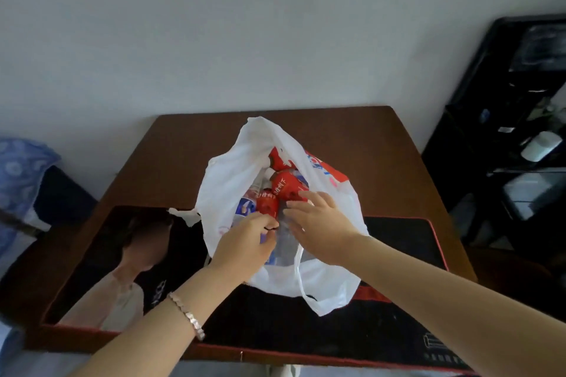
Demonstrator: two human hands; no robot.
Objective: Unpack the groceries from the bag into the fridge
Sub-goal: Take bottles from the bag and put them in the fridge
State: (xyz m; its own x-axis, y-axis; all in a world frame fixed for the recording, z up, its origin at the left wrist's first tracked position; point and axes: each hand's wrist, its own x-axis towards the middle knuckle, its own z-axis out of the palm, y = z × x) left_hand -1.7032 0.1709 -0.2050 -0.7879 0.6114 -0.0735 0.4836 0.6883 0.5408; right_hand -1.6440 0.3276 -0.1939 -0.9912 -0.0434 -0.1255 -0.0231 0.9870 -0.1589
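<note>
1. One white thin plastic carrier bag (232, 174) sits in the middle of the brown wooden table (382, 144), its near end lying over one black desk mat with a red edge (407, 236).
2. The bag's long axis runs from about 11 o'clock to 5 o'clock. One handle loop stands up at the far end, the other flops at the near end, and the mouth gapes upward.
3. Inside I count three red-wrapped bottles (286, 184), bunched mid-opening and lying tilted. Which end carries the cap, I can't tell.
4. One clear bottle with a blue-and-white label (245, 206) lies at 9 o'clock of the reds, right against them.
5. Two bare hands, both at the mouth. The left hand (245, 246) is at the 7 o'clock rim with its fingers curled tight inward. Whether they hold plastic or a bottle, I can't tell.
6. The right hand (317, 228) reaches in from 4 o'clock, spread wide, fingertips (306, 195) resting on a red wrapper and gripping nothing.
7. One pale link bracelet (187, 317) circles the left wrist.
8. One black shelf unit (490, 119) stands at 3 o'clock of the table, and one blue patterned cloth (21, 168) lies at 9 o'clock.
</note>
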